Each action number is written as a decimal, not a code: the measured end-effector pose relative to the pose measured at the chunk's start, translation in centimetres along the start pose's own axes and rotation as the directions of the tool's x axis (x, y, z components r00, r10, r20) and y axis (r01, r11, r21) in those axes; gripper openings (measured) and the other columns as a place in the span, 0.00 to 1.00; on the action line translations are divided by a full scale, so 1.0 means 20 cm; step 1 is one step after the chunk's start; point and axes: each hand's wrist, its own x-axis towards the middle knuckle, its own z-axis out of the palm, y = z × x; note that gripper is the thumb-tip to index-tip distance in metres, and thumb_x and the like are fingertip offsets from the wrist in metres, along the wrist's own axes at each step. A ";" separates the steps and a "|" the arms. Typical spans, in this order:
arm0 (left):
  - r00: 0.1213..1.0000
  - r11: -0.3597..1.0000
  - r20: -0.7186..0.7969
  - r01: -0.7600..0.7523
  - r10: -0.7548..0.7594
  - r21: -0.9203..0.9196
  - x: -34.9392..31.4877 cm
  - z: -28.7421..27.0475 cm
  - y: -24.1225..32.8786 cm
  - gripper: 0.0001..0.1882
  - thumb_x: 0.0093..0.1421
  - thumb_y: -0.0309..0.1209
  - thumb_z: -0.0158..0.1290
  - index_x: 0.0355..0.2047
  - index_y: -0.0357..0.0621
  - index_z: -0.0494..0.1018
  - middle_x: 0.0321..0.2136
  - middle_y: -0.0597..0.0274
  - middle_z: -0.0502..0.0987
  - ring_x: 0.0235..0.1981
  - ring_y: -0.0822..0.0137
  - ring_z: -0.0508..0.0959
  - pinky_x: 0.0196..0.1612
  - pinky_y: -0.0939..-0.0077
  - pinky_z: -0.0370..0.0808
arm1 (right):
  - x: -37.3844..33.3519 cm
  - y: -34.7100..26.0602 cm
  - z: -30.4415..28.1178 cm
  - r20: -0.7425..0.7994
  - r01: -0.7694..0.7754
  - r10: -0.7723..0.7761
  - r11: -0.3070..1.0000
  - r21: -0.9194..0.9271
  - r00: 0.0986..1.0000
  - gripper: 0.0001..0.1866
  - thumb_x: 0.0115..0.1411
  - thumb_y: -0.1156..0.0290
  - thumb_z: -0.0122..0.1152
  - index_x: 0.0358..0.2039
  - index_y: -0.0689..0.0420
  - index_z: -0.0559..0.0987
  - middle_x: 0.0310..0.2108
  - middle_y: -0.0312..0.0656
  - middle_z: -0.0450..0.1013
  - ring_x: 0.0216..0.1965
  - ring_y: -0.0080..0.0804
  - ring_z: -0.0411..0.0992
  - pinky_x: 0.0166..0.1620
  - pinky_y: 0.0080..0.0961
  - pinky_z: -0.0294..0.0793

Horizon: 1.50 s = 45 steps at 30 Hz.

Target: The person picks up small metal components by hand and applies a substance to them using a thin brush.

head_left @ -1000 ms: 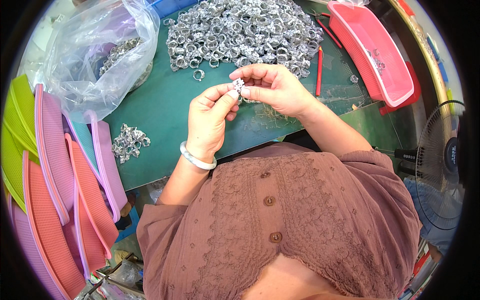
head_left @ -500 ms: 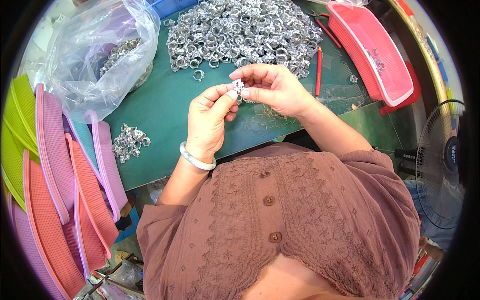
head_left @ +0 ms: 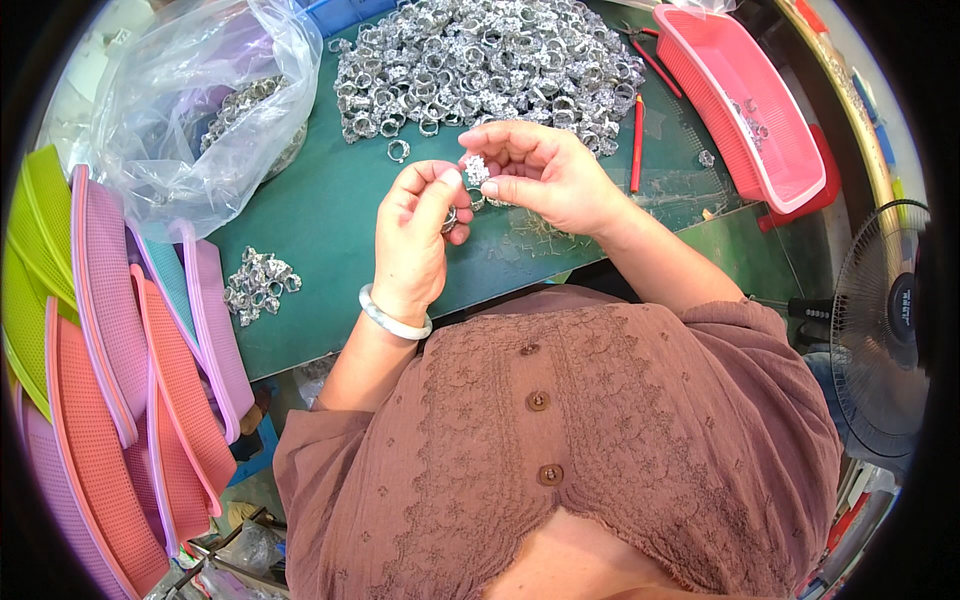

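Over the green table, my right hand (head_left: 555,175) pinches a silvery ring with a flower-like cluster top (head_left: 477,170). My left hand (head_left: 415,220) is beside it, thumb against the forefinger, with another ring (head_left: 449,217) showing between its curled fingers. The two hands nearly touch at the fingertips. Under the right hand's fingers another ring band (head_left: 477,199) shows; whether it is held or lies on the table I cannot tell. A large heap of silvery rings (head_left: 490,70) lies just beyond my hands, with one loose ring (head_left: 398,151) at its near edge.
A small ring pile (head_left: 262,284) lies left, near stacked plastic baskets (head_left: 105,310) and a clear bag (head_left: 210,120) holding more rings. On the right are a red pencil-like stick (head_left: 637,145), red-handled pliers (head_left: 655,62), a pink basket (head_left: 735,95) with a few rings, and a fan (head_left: 880,320).
My left thumb and fingertips have drawn back slightly from the cluster-topped ring, which stays in my right hand. The ring among my left fingers now shows.
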 end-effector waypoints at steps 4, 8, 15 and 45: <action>0.979 0.983 0.093 0.181 -0.182 0.023 0.00 -0.01 0.00 0.10 0.56 0.35 0.51 0.30 0.41 0.70 0.23 0.69 0.72 0.22 0.81 0.68 0.21 0.89 0.64 | -0.01 -0.03 0.02 -0.002 0.106 -0.112 0.947 -0.302 0.994 0.25 0.49 0.84 0.53 0.50 0.60 0.66 0.39 0.39 0.71 0.39 0.21 0.68 0.40 0.18 0.67; 0.989 0.991 0.110 0.084 -0.095 0.101 0.00 0.00 -0.02 0.09 0.55 0.30 0.52 0.36 0.41 0.70 0.25 0.70 0.72 0.22 0.82 0.68 0.22 0.89 0.65 | -0.01 -0.02 0.02 0.020 0.256 -0.277 0.853 -0.455 0.961 0.28 0.46 0.85 0.52 0.51 0.56 0.65 0.42 0.39 0.70 0.41 0.26 0.67 0.39 0.19 0.67; 0.990 0.969 0.101 -0.121 0.101 0.218 0.00 -0.02 -0.03 0.13 0.53 0.22 0.51 0.40 0.40 0.66 0.33 0.64 0.72 0.25 0.77 0.70 0.24 0.87 0.66 | 0.01 0.01 -0.06 -0.061 0.250 -0.348 0.774 -0.582 0.935 0.24 0.43 0.84 0.53 0.44 0.55 0.72 0.41 0.41 0.69 0.40 0.31 0.69 0.38 0.23 0.69; 0.972 0.879 0.057 -0.231 0.228 0.417 0.00 -0.02 -0.06 0.06 0.52 0.24 0.54 0.32 0.38 0.72 0.24 0.72 0.71 0.22 0.84 0.65 0.25 0.92 0.61 | 0.06 -0.02 -0.02 -0.077 -0.323 0.327 0.944 0.065 0.942 0.11 0.55 0.65 0.55 0.24 0.60 0.75 0.17 0.33 0.70 0.16 0.14 0.66 0.20 0.10 0.63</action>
